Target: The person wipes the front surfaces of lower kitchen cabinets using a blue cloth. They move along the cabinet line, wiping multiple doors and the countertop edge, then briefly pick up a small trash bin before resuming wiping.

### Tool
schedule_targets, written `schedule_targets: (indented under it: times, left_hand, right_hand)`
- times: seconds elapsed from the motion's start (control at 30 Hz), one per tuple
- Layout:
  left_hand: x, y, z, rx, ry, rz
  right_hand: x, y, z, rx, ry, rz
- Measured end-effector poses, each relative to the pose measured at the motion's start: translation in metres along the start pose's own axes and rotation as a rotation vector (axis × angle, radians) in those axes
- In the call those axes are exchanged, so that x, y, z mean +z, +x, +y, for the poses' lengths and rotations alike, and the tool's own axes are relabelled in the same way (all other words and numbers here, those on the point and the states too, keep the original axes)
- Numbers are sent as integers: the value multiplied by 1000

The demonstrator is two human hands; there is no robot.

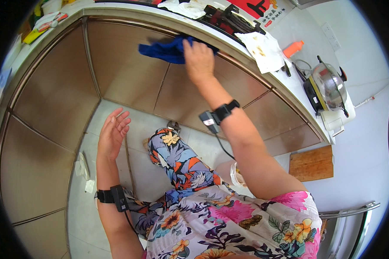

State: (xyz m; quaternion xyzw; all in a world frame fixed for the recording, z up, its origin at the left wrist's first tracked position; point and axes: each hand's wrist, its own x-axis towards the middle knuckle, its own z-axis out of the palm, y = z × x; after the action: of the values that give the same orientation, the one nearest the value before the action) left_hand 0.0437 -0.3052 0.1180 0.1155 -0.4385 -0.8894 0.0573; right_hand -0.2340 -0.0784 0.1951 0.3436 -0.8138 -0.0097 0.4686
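Note:
A dark blue cloth (168, 51) lies against the upper part of the brown cabinet doors (188, 84), just under the counter edge. My right hand (199, 60) presses on the cloth with the fingers over it. Part of the cloth is hidden behind that hand. My left hand (114, 132) hangs in the air above the floor, palm turned inward and fingers apart, with nothing in it. Each wrist wears a black strap with a small device and a cable.
On the counter (298, 87) stand a gas stove (227, 19), stained white paper (261, 51), an orange bottle (293, 49) and a steel pot (329, 85). A wooden cutting board (311, 163) leans by the wall. White paper (82, 166) lies on the tiled floor (84, 233).

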Motion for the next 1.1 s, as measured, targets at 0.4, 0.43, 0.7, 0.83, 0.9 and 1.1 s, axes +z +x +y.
schedule_targets:
  times: [0.4, 0.43, 0.7, 0.83, 0.9, 1.1]
  left_hand:
    - [-11, -3, -4, -35, -4, 118]
    - [-10, -2, -2, -18, -15, 91]
    - [1, -10, 13, 4, -52, 102]
    - [5, -8, 12, 23, -91, 113]
    - [8, -6, 11, 15, -98, 115]
    - [10, -12, 12, -51, -75, 123]
  right_hand:
    - [-78, -160, 145, 357, -169, -95]
    - [-71, -153, 139, 400, -149, -48]
    - [-2, -35, 31, 128, 153, 67]
    - [23, 17, -16, 66, 204, 146]
    - [35, 38, -31, 79, 138, 182]
    - [64, 83, -79, -2, 67, 133]
